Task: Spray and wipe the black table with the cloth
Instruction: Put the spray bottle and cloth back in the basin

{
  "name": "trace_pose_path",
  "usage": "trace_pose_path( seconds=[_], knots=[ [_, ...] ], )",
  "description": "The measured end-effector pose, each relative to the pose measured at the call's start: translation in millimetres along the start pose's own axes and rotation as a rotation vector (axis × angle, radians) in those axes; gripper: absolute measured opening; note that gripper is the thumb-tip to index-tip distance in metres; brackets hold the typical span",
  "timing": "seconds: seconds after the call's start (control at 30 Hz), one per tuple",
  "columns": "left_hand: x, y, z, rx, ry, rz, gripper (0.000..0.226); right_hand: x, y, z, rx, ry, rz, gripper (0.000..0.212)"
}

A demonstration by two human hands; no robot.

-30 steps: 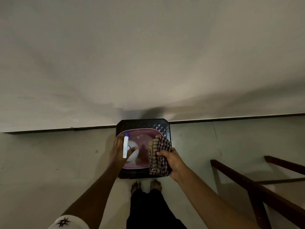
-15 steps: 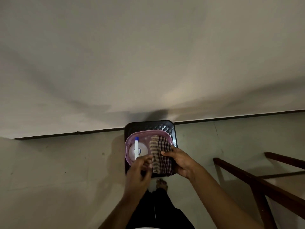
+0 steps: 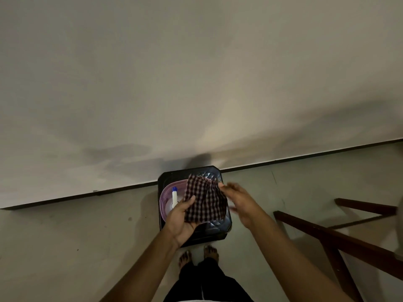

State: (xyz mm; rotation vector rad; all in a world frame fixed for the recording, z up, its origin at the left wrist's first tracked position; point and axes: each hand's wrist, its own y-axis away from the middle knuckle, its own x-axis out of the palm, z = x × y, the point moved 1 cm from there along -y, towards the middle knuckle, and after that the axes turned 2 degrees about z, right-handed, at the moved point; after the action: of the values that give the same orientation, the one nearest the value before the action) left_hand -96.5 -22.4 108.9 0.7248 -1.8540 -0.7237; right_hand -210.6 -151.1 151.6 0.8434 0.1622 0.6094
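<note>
Gripping the cloth (image 3: pixel 205 199), left hand (image 3: pixel 182 216) faces palm-up; right hand (image 3: pixel 239 202) blurred.

Low centre of frame:
- Black table (image 3: pixel 172 175), set against the wall's dark skirting.
- Pink basin (image 3: pixel 162 197) on its left part, with a white, blue-capped spray bottle (image 3: pixel 174 196) inside.
- Checked cloth (image 3: pixel 205 200), spread above both. My left hand (image 3: pixel 182 219) grips the lower left edge, thumb on top. My right hand (image 3: pixel 242 201), blurred, is at the upper right edge.

Lower right: dark wooden frame (image 3: pixel 327 234).

Bottom centre: my bare feet (image 3: pixel 185 258).
</note>
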Motion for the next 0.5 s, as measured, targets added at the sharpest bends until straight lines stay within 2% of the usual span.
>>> trace_pose_path(
  seconds=[0.07, 0.1, 0.2, 0.3, 0.4, 0.5],
  knots=[
    [3, -2, 5, -0.004, 0.018, 0.02, 0.047, -3, -7, -16, 0.226, -0.089, 0.142, 0.049],
    [7, -2, 7, 0.009, -0.02, 0.02, 0.039, -4, -11, -23, 0.262, -0.126, 0.167, 0.055],
    [10, -10, 6, 0.09, -0.345, -0.108, 0.025, -2, -30, -41, 0.174, -0.16, 0.098, 0.055],
    [-6, -21, 4, 0.189, -0.777, -0.285, 0.022, 4, -42, -55, 0.088, -0.023, -0.04, 0.042],
    [-30, -20, 1, 0.353, -0.889, -0.438, 0.023, 7, -54, -59, 0.034, 0.127, -0.095, 0.033],
    [-62, -24, -9, 0.516, -0.95, -0.659, 0.021, 9, -73, -59, -0.045, 0.474, -0.152, 0.032]
  ],
)
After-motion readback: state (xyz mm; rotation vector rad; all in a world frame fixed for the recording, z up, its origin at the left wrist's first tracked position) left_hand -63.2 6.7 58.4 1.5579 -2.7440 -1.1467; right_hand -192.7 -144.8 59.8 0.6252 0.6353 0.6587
